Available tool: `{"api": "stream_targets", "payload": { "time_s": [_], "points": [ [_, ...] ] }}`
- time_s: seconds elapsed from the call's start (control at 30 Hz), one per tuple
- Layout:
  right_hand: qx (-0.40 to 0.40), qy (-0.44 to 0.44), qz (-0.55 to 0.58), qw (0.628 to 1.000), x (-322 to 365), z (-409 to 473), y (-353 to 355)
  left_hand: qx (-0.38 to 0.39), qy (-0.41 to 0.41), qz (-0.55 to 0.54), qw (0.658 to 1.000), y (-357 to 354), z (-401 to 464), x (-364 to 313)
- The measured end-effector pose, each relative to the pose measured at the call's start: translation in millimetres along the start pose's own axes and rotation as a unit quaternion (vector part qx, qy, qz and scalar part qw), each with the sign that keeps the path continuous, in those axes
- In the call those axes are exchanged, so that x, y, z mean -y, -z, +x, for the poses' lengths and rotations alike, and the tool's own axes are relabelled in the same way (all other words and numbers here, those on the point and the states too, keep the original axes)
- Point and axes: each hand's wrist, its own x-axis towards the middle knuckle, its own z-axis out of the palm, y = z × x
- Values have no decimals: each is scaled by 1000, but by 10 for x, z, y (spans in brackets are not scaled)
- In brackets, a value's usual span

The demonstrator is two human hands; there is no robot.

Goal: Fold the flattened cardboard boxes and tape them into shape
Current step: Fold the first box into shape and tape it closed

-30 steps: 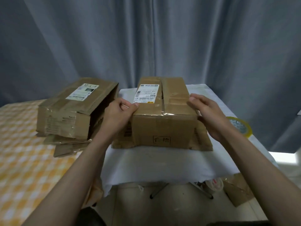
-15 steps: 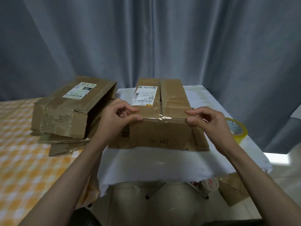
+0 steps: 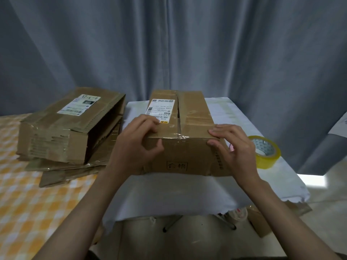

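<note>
The white-draped counter (image 3: 253, 132) carries the formed box (image 3: 184, 132) at its middle, reaching the near edge. The left hand (image 3: 135, 145) grasps the box's near-left corner; the right hand (image 3: 232, 145) pinches the near-right one. The tape roll (image 3: 266, 151) waits by the right edge. Uneven pressing could wrinkle the tape or reopen the seam.

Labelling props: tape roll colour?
Yellowish translucent tape roll, white core, on the white-covered table; head view.

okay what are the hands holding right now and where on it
Both hands hold the cardboard box at its near top edge: left hand at the left corner, right hand at the right corner, fingers on top, thumbs on the front.
</note>
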Motion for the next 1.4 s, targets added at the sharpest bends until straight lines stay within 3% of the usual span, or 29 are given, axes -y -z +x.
{"api": "stream_targets", "payload": {
  "time_s": [0.23,0.37,0.53,0.63,0.87,0.93,1.03,1.17,1.33,1.4],
  "points": [
    [-1,-30,34,999,50,-9,49,131,-52,76,987,-164,274,-292],
    [1,-122,109,987,87,-55,105,124,-55,70,988,-273,191,-245],
    [-66,-161,53,983,182,-112,29,104,-60,75,990,-320,162,-219],
    [-88,-193,87,973,252,-150,-35,97,-52,71,991,-333,153,-227],
    [-88,-162,33,982,280,-156,-22,121,8,-1,993,-178,191,-248],
    [-77,-192,72,976,279,-148,18,105,41,-25,993,-75,153,-206],
    [-79,-286,188,936,257,-130,58,25,93,-36,995,67,-22,-71],
    [-72,-366,259,891,238,-112,29,-70,235,-133,960,171,-286,50],
    [-74,-376,239,892,226,-99,-33,-75,300,-211,927,-58,-389,-177],
    [-84,-367,221,900,245,-124,-55,-112,305,-223,919,-206,-417,-290]
  ]
}}
